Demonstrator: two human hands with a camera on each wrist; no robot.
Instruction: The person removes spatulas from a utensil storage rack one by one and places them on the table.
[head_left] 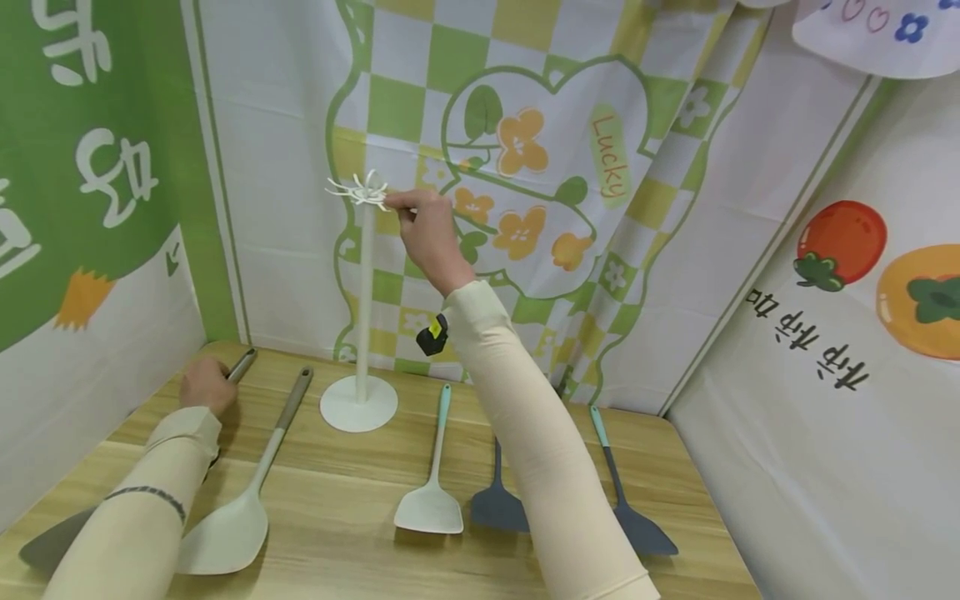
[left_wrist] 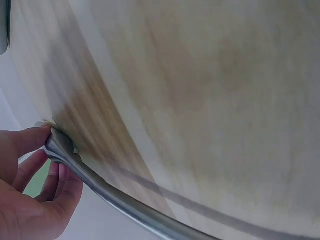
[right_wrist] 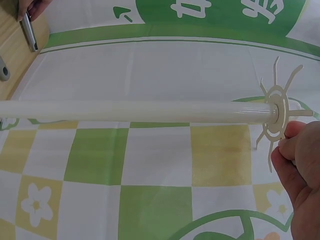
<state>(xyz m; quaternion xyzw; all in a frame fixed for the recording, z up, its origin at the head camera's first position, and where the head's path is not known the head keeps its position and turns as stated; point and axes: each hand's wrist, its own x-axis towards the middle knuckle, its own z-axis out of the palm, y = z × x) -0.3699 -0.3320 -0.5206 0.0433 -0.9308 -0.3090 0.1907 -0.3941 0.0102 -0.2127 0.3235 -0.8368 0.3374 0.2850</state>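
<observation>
A white utensil stand (head_left: pixel 365 292) rises from a round base at the back of the table, with a ring of curved hooks (right_wrist: pixel 277 115) on top. My right hand (head_left: pixel 431 233) pinches one of those hooks between thumb and fingers. At the far left, my left hand (head_left: pixel 206 386) grips the handle end of a grey spatula (left_wrist: pixel 125 202). In the head view, that spatula's dark blade (head_left: pixel 56 537) pokes out beyond my left sleeve, which covers its middle. Close by on the right lies a cream spatula (head_left: pixel 232 533) with a brown-grey handle.
A pale turner (head_left: pixel 429 508) with a mint handle lies right of the stand. Two dark blue turners (head_left: pixel 498 507) lie farther right, one partly behind my right sleeve. Patterned cloth walls (head_left: pixel 285 208) enclose the wooden table (head_left: pixel 337 533) at the back and sides.
</observation>
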